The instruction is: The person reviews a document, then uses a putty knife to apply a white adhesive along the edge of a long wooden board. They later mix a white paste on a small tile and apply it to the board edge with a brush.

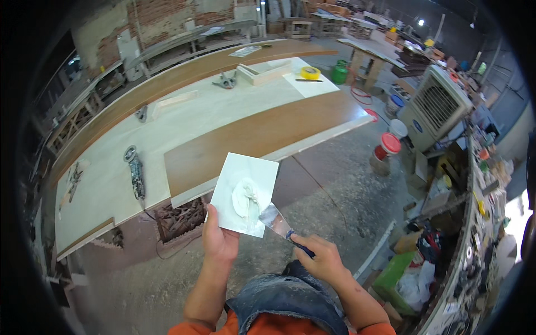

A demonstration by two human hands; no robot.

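My left hand (219, 239) grips the lower left corner of a white rectangular board (228, 178), its thumb lying over the edge. On the board sits a mound of pale, creamy paste (243, 196). In my right hand (322, 259) is a putty knife (274, 219) with a dark blue handle and a wide metal blade. The blade's tip touches or nearly touches the board's right side, beside the paste; I cannot tell which. My right fingers are wrapped round the handle.
Ahead stands a large pale worktable (120, 184) bearing a brown panel (245, 134), an angle grinder (134, 173), a wooden frame (265, 72) and a yellow tape roll (310, 72). At right are a red-lidded bucket (390, 144), an air cooler (438, 106) and a cluttered bench. A cord hangs off the table.
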